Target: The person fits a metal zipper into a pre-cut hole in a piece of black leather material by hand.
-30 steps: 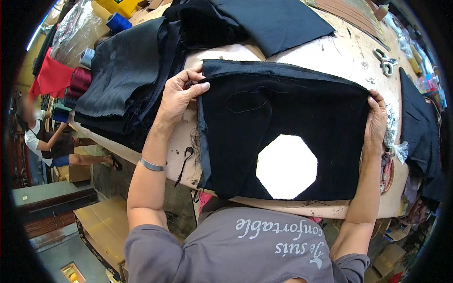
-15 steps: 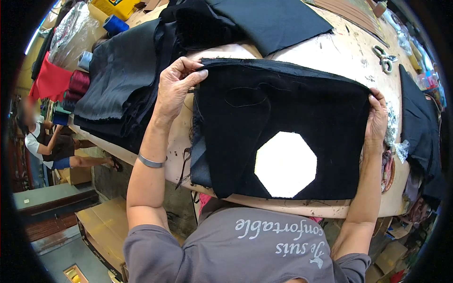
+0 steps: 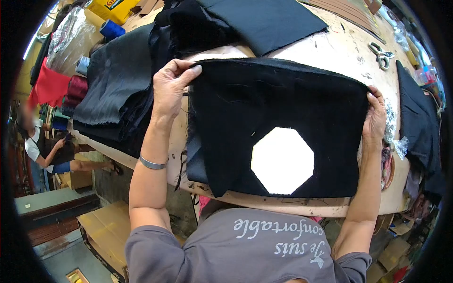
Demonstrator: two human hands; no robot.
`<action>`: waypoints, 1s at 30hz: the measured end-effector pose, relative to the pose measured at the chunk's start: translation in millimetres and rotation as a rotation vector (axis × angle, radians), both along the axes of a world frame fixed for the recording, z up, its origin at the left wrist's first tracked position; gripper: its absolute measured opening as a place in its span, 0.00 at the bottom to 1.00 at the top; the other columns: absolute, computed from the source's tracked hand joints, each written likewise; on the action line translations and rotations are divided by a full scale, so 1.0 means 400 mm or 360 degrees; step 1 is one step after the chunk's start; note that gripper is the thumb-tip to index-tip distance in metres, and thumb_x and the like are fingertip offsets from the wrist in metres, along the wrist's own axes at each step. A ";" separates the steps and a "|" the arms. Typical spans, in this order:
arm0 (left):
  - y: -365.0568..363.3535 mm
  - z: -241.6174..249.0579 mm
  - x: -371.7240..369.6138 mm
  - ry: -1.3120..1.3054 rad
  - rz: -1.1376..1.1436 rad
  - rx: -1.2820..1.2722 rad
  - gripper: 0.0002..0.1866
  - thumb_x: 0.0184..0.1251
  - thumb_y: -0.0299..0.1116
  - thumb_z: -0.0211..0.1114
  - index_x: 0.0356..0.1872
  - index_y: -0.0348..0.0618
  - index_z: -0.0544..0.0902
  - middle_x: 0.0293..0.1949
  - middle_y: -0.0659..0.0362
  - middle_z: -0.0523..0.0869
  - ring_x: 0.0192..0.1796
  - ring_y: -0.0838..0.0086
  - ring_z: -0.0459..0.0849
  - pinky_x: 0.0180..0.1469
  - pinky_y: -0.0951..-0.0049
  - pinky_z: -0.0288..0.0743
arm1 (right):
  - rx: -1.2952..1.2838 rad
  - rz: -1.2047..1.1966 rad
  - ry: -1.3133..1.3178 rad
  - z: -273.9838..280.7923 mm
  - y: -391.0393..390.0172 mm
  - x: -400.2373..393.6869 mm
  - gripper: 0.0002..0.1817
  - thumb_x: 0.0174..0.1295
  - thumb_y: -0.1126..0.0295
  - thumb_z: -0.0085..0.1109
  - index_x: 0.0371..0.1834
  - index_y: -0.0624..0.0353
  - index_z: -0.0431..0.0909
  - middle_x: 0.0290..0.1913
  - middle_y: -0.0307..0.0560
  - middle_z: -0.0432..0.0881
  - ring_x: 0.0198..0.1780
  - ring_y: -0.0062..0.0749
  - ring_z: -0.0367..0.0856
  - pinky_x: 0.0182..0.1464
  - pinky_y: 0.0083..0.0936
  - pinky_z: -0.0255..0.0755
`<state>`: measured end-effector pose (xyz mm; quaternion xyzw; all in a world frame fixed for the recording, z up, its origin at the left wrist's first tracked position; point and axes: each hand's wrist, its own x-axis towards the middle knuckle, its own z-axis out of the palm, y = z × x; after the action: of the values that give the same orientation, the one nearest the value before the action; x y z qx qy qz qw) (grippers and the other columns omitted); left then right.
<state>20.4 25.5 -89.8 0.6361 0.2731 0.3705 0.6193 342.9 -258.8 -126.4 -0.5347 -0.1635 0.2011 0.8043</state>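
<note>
A black cloth piece [image 3: 226,108] is stretched between my hands above the table, with a white octagon [image 3: 283,161] on its lower part. My left hand [image 3: 174,85] pinches the cloth's upper left corner between thumb and fingers. At the upper right corner, my right hand [image 3: 375,113] grips the same cloth, its fingers partly folded over the edge. More dark fabric peeks out beneath the cloth's left side. Fine loose threads lie on its surface.
Stacked dark fabric [image 3: 118,70] lies left, with more dark cloth [image 3: 269,23] at the back. Thread spools [image 3: 112,29], scissors [image 3: 381,55] and a draped dark cloth [image 3: 417,113] surround the work area. A person [image 3: 47,141] stands far left. A cardboard box [image 3: 106,231] is below.
My left hand has moved slightly left and the cloth is pulled tauter, smoothing its upper folds. The long loose thread shows less. The right hand has barely moved.
</note>
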 end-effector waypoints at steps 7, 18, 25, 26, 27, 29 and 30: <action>0.009 -0.004 -0.016 -0.0147 0.0005 -0.0194 0.05 0.51 0.23 0.64 0.29 0.39 0.77 0.25 0.62 0.80 0.27 0.84 0.77 0.29 0.87 0.71 | -0.0031 -0.0079 0.0054 0.001 -0.002 0.006 0.11 0.51 0.81 0.51 0.39 0.62 0.74 0.39 0.40 0.76 0.44 0.23 0.69 0.52 0.18 0.58; 0.011 -0.018 -0.025 -0.0188 -0.0009 -0.0217 0.06 0.50 0.21 0.63 0.30 0.39 0.77 0.27 0.61 0.80 0.29 0.82 0.78 0.33 0.85 0.73 | -0.0050 -0.0102 0.0021 0.005 0.001 0.001 0.12 0.50 0.81 0.52 0.39 0.62 0.74 0.39 0.39 0.76 0.44 0.22 0.69 0.53 0.19 0.56; 0.004 0.004 -0.022 -0.0170 0.0086 -0.0066 0.12 0.48 0.18 0.63 0.34 0.39 0.74 0.29 0.60 0.78 0.31 0.82 0.77 0.35 0.86 0.73 | -0.0072 -0.0111 -0.0086 0.020 0.011 -0.019 0.12 0.48 0.82 0.54 0.37 0.61 0.74 0.37 0.39 0.75 0.42 0.21 0.70 0.50 0.16 0.61; 0.008 0.001 -0.026 -0.0086 0.0117 -0.0013 0.11 0.49 0.17 0.62 0.35 0.38 0.74 0.30 0.60 0.77 0.32 0.82 0.77 0.35 0.85 0.73 | -0.0069 -0.0128 -0.0156 0.024 0.016 -0.025 0.12 0.48 0.83 0.54 0.37 0.61 0.74 0.37 0.39 0.75 0.42 0.21 0.70 0.49 0.16 0.62; 0.006 0.004 -0.028 -0.0013 0.0130 0.0007 0.12 0.49 0.17 0.61 0.37 0.37 0.75 0.31 0.60 0.77 0.33 0.83 0.76 0.37 0.86 0.71 | -0.0072 -0.0155 -0.0231 0.031 0.018 -0.031 0.12 0.47 0.83 0.55 0.37 0.61 0.74 0.36 0.39 0.75 0.41 0.21 0.70 0.48 0.15 0.62; 0.016 -0.011 -0.030 -0.0061 0.0126 0.0118 0.12 0.50 0.17 0.60 0.38 0.37 0.76 0.32 0.61 0.77 0.35 0.83 0.75 0.40 0.86 0.70 | -0.0076 -0.0127 -0.0270 0.048 0.021 -0.046 0.13 0.46 0.84 0.56 0.36 0.61 0.74 0.36 0.40 0.75 0.40 0.21 0.71 0.47 0.15 0.64; 0.021 -0.014 -0.036 -0.0039 0.0101 0.0094 0.13 0.51 0.18 0.60 0.40 0.38 0.76 0.34 0.61 0.77 0.36 0.83 0.75 0.40 0.87 0.69 | -0.0047 -0.0122 -0.0265 0.053 0.022 -0.050 0.12 0.46 0.84 0.56 0.36 0.62 0.74 0.36 0.41 0.75 0.39 0.21 0.71 0.46 0.15 0.65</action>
<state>6.1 33.7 -95.4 0.6404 0.2744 0.4057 0.5916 322.7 -250.2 -105.1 -0.5671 -0.2062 0.1276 0.7872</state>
